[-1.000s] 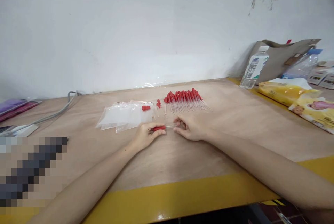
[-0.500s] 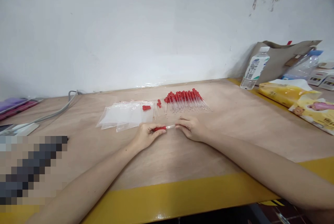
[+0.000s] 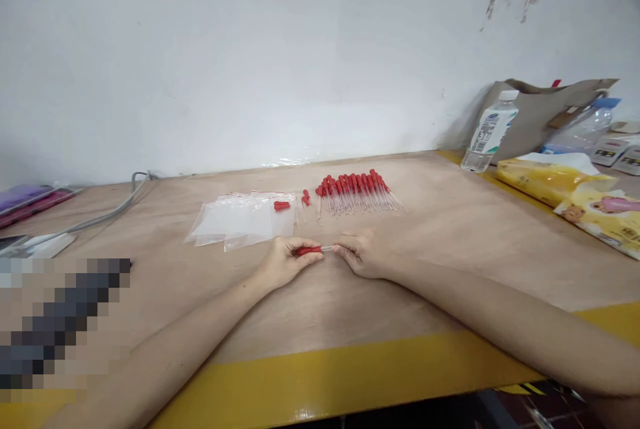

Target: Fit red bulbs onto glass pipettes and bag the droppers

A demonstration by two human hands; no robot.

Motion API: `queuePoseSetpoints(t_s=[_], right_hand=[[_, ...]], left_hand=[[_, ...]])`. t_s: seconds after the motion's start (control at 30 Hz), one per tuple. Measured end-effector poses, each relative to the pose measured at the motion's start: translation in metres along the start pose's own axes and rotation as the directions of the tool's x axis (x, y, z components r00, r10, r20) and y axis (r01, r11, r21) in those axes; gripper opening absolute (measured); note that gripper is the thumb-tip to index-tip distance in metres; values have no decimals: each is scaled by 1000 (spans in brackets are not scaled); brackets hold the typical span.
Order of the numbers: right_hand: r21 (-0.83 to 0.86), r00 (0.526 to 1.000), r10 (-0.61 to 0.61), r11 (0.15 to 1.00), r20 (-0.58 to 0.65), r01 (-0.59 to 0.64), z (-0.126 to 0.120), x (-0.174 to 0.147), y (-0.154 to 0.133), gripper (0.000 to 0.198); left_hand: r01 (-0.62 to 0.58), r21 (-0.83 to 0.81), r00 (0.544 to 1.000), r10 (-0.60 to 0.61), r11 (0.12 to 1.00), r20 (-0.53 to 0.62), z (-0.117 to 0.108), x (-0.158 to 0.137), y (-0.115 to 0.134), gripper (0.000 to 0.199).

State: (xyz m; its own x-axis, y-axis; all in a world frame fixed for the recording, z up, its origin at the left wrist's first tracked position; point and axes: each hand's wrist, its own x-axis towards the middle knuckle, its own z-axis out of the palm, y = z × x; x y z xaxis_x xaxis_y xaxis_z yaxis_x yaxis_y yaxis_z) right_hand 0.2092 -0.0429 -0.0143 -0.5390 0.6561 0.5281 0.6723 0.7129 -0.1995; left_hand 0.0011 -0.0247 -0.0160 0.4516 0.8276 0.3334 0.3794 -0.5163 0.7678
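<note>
Over the middle of the table, my left hand (image 3: 287,262) is closed around the red rubber bulb (image 3: 309,251) of a dropper. Its clear tube (image 3: 327,248) sticks out of the bulb toward the right. The fingertips of my right hand (image 3: 364,254) pinch that tube, hiding its far end. Just beyond my hands lies a pile of droppers (image 3: 353,192) with red bulbs and clear tubes. Several loose red bulbs (image 3: 281,206) rest on clear zip bags (image 3: 235,222), beyond my left hand. A few separate dropper pieces (image 3: 306,198) lie between the bags and the pile.
A plastic bottle (image 3: 490,132), a grey-brown bag (image 3: 540,116) and yellow wipes packs (image 3: 555,179) stand at the right. A grey cable (image 3: 113,212) runs along the left. Yellow tape (image 3: 320,376) edges the table's front; a white wall (image 3: 250,62) rises behind.
My right hand has come slightly closer to my left, and less of the tube shows between them. Both hands still grip the dropper parts.
</note>
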Motion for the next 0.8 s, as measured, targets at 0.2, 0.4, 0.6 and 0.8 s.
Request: queuePoseSetpoints(t_s=[0.2, 0.4, 0.6, 0.8], right_hand=[[135, 986, 116, 982, 120, -132, -1, 7, -7, 30], [261, 944, 173, 933, 280, -248, -2, 14, -4, 33], [365, 922, 169, 881, 347, -299, -14, 22, 1, 35], [546, 768, 256, 576, 587, -609, -38, 22, 17, 16]], left_hand=[[-43, 74, 998, 45, 996, -31, 0, 0, 4, 21], [-92, 153, 996, 93, 984, 0, 1, -1, 10, 17], [-266, 226, 959, 280, 937, -32, 0, 5, 8, 19], [-212, 485, 943, 307, 849, -127, -22, 12, -5, 30]])
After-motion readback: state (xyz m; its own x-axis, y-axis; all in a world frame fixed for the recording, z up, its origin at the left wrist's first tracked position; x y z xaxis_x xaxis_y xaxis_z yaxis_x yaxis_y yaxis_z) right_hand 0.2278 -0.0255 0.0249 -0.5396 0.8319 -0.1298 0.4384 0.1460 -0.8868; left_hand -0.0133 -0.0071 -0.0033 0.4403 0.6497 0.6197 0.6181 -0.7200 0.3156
